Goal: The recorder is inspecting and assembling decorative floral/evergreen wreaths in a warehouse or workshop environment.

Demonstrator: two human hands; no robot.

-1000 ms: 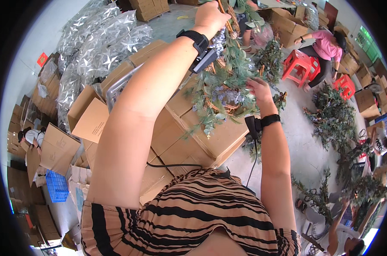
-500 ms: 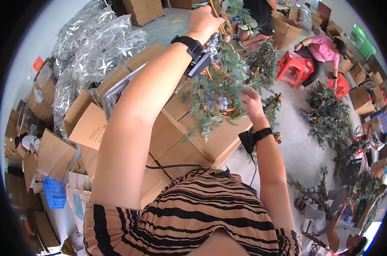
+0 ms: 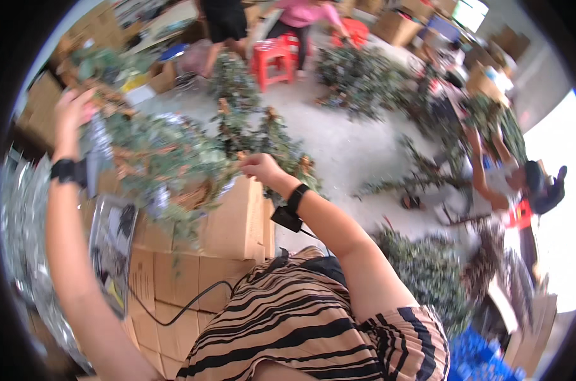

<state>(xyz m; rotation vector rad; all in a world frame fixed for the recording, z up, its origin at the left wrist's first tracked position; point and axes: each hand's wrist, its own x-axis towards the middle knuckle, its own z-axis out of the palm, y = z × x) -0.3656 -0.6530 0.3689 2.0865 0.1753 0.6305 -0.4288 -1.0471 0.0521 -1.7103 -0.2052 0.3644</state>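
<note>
A leafy artificial garland (image 3: 173, 149), green with brown vine stems and pale bluish berry clusters, stretches between my hands above cardboard boxes. My left hand (image 3: 75, 117), far left with the arm reaching out, is closed round its brown stems. My right hand (image 3: 264, 169) is closed in a pinch at the garland's right end, beside a brown twig tip; what exactly lies between the fingertips is partly hidden. Both the garland and my left hand are smeared by motion. Each wrist wears a black strap with a small device.
Stacked cardboard boxes (image 3: 205, 235) stand before me, with a clear plastic bin (image 3: 113, 244) and a black cable (image 3: 186, 311). More garlands (image 3: 358, 79) lie on the floor. Co-workers sit at the far side and right, near red stools (image 3: 272, 60). Blue plastic (image 3: 481, 359) sits lower right.
My view has turned to the right. My hands have moved apart, stretching the garland sideways. The right hand, earlier with looser fingers against the leaves, now pinches at the garland's end.
</note>
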